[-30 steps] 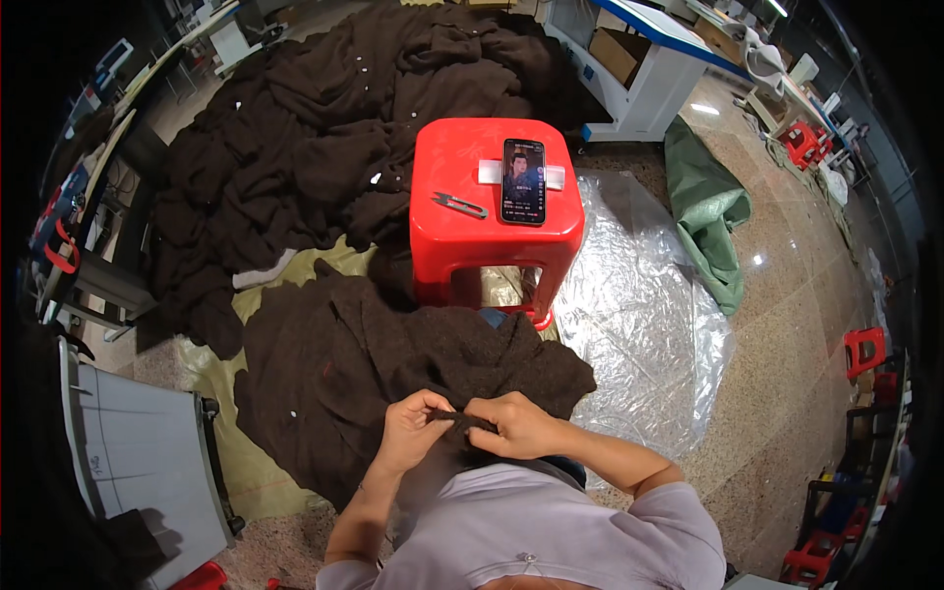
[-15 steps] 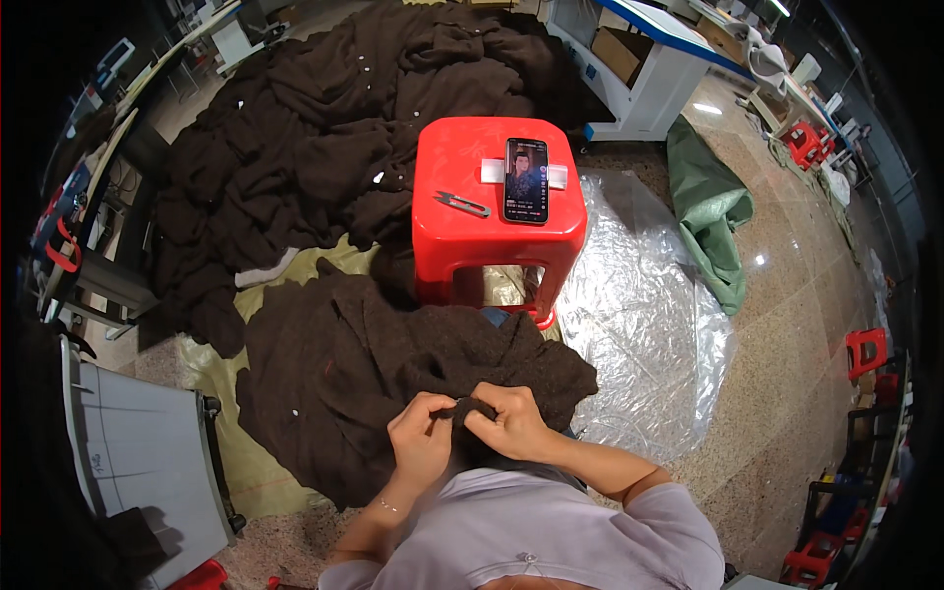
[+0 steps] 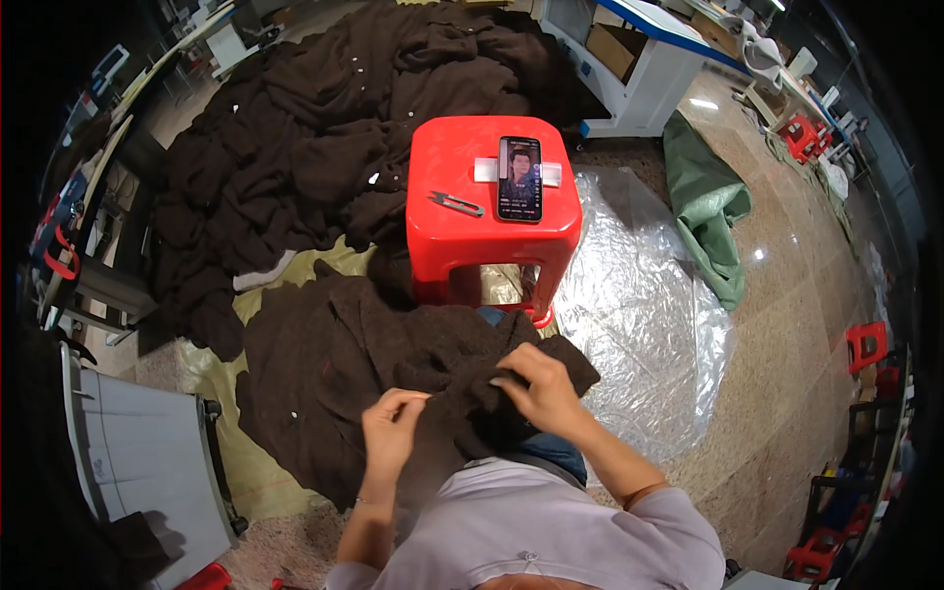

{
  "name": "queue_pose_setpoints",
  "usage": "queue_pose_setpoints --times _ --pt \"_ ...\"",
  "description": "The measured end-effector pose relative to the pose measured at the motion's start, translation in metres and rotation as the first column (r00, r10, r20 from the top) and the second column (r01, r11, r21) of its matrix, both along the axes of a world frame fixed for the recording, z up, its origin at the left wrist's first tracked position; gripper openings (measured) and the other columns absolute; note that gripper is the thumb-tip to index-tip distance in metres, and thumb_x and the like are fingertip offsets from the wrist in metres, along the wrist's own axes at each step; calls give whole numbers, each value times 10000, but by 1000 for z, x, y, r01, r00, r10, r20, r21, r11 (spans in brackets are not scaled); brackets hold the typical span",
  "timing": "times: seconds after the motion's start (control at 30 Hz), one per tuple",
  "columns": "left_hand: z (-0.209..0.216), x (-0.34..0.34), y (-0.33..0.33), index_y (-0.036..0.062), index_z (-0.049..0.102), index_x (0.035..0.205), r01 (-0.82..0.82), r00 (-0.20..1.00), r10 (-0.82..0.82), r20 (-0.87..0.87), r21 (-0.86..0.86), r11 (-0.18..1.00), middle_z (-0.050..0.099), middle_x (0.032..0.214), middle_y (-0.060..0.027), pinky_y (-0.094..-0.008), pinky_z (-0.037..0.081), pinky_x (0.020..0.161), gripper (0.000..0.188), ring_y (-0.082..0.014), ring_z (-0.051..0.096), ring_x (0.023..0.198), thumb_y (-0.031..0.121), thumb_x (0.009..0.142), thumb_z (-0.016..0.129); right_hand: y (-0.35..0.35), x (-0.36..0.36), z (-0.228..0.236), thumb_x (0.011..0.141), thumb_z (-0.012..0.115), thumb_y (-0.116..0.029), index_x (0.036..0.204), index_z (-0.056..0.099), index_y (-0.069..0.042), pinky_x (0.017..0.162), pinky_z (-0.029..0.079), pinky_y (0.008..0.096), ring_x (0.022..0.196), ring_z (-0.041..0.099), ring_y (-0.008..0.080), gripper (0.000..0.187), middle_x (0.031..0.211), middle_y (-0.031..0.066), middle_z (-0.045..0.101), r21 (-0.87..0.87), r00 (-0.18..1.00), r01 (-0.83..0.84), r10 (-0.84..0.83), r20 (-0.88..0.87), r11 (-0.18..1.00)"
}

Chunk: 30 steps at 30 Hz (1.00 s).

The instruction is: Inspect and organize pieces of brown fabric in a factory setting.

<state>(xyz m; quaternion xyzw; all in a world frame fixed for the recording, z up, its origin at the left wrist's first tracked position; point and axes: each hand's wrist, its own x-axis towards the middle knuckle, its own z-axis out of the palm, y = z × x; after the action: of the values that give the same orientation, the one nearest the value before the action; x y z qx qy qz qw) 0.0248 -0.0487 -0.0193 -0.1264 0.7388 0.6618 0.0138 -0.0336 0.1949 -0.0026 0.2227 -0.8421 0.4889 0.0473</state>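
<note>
Stone floor [image 3: 787, 324] spreads all around, and dark rims cut off its edges. Brown cloth [image 3: 324, 383] lies over the person's lap, in front of a red stool [image 3: 433, 231], and hides most of the legs. The left hand [image 3: 388, 438] has finger and thumb together at the cloth; anything pinched there is too small to see. The right hand [image 3: 544, 393] touches the cloth, but I can't tell if it squeezes.
</note>
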Motion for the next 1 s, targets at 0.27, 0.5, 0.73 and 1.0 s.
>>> queue_pose_setpoints --times 0.27,0.5,0.73,1.0 --pt "24 11 20 22 626 1190 -8 972 -64 -228 -302 953 635 960 -51 -280 485 765 448 -130 602 867 15 782 809 12 -11 1 885 703 -40 971 656 22 802 460 302 865 591 192 116 899 88 599 -283 905 38 87 416 958" --pt "17 -3 29 27 685 1094 -95 897 -166 -410 -545 833 666 1087 -140 -363 494 859 285 -314 623 981 1 814 727 28 -8 26 877 695 9 957 670 23 760 457 296 822 587 193 85 863 88 599 -239 972 51 7 235 970" --pt "6 -16 54 99 560 1358 -123 931 -102 -352 -562 818 508 1409 -175 -425 432 1047 615 -358 485 1275 93 789 792 24 -1 38 863 702 10 963 673 11 713 465 302 792 611 197 104 842 98 611 -233 961 -146 194 200 962" --pt "27 -28 24 36 725 955 227 973 -226 -36 27 974 704 857 -2 -293 505 841 101 -101 650 822 4 860 731 46 -3 30 888 677 5 960 671 19 729 489 292 801 617 163 73 847 76 641 -245 955 121 -46 292 962"
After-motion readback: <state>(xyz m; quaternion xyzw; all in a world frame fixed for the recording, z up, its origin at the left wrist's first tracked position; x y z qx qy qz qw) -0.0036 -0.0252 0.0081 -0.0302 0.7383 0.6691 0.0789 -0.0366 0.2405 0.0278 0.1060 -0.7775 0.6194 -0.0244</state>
